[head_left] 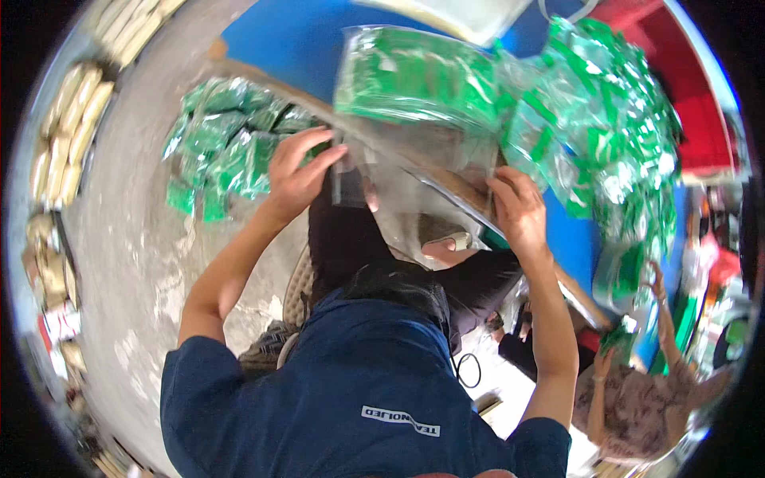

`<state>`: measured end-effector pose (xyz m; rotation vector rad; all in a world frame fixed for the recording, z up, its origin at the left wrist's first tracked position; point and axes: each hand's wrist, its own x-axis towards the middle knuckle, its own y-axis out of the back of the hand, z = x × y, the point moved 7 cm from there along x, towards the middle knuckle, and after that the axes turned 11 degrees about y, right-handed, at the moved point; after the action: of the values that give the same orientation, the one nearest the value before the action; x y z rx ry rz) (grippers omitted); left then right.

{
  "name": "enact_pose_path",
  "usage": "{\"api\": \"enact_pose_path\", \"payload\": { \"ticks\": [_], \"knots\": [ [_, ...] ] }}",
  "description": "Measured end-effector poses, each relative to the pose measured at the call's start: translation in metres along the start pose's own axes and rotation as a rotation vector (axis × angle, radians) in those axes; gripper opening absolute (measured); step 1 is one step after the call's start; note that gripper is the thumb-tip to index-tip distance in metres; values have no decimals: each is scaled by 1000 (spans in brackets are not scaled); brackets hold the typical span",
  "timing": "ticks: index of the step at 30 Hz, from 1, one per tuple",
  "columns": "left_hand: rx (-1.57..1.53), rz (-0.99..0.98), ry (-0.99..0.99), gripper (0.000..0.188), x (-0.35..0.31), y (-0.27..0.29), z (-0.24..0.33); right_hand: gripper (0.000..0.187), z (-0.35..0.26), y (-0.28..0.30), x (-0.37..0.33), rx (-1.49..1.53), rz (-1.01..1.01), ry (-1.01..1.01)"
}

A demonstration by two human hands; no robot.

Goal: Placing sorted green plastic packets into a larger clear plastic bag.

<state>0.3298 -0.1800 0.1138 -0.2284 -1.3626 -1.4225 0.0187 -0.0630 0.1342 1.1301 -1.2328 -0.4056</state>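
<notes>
A large clear plastic bag (pixel 426 163) hangs over the near edge of the blue table, its far part filled with a neat row of green packets (pixel 418 76) lying on the tabletop. My left hand (pixel 299 171) pinches the left side of the bag's near end between thumb and fingers. On the right side, my right hand (pixel 518 209) is closed on the opposite edge. Between them the see-through film is stretched out above my lap. Against the bag's right side lies a heap of loose green and clear packets (pixel 590 119).
The blue table (pixel 275 44) has a wooden edge. Several green packets (pixel 227 143) are piled on the concrete floor at left. A co-worker (pixel 645 406) sits at the right, hands on green packets. Beige bundles (pixel 72 127) line the far left. A red surface (pixel 701 95) stands beyond the heap.
</notes>
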Motion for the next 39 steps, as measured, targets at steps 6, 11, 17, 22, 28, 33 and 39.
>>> {"api": "enact_pose_path", "payload": {
  "ticks": [6,11,17,22,28,33,39],
  "knots": [
    [-105,-24,6,18,16,7,-5,19,3,6,19,-45,26,54],
    [-425,-34,359,13,128,20,-53,18,82,46,96,328,322,-343],
    [-466,46,454,24,275,67,-101,22,123,136,189,369,610,-211],
    [-372,-219,508,29,253,59,-76,15,105,118,160,490,590,-168],
    [-697,-150,575,23,216,26,-94,13,101,91,141,619,534,-307],
    [-720,-142,578,23,198,19,-112,11,98,75,142,626,481,-326],
    [-781,116,571,27,240,-12,-95,20,119,52,173,487,802,-404]
  ]
}}
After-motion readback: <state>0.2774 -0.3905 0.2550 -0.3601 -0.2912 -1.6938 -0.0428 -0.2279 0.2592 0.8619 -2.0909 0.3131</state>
